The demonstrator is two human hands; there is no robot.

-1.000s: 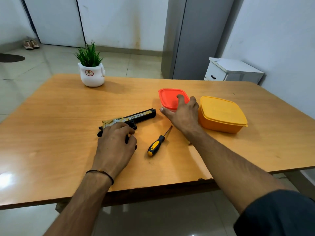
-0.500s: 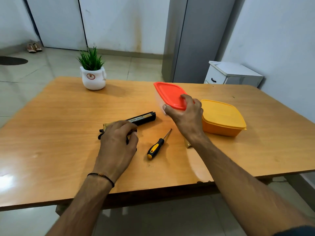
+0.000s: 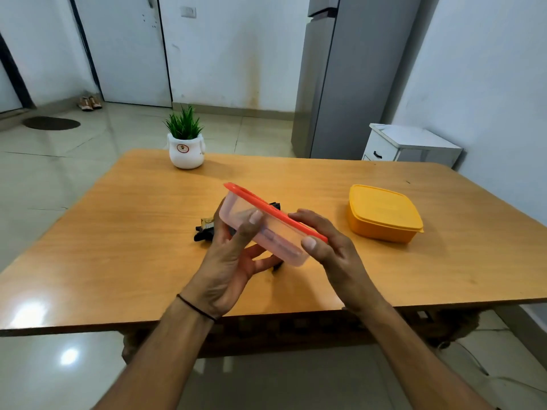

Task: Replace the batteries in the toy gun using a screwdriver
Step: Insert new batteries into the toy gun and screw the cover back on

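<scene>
- Orange-red lid [image 3: 276,213] sits on a clear box [image 3: 236,209], which both hands hold tilted in the air above the table [image 3: 133,247], lid side facing up and away.
- The left hand [image 3: 229,263] cradles the box from below, with its thumb pressed on the near wall and its fingers curled under the base.
- The right hand [image 3: 336,254] pinches the lower corner, its thumb set just at the lid's rim and its fingers behind.
- Faint long shapes show through the plastic. They may be the fresh batteries, but the wall is too cloudy to be sure.
- The toy gun [image 3: 205,233] lies on the table behind the box, mostly hidden and touched by neither hand.
- The screwdriver cannot be made out and is probably covered by the box and hands.
- A yellow box [image 3: 383,213] stands closed, well off to the right.
- Judged step: an early one, fetching supplies. The gun's battery cover looks untouched.
- The next move calls for peeling the lid up at the pinched corner while the left hand steadies the base, and for levelling the box first so nothing spills.
</scene>
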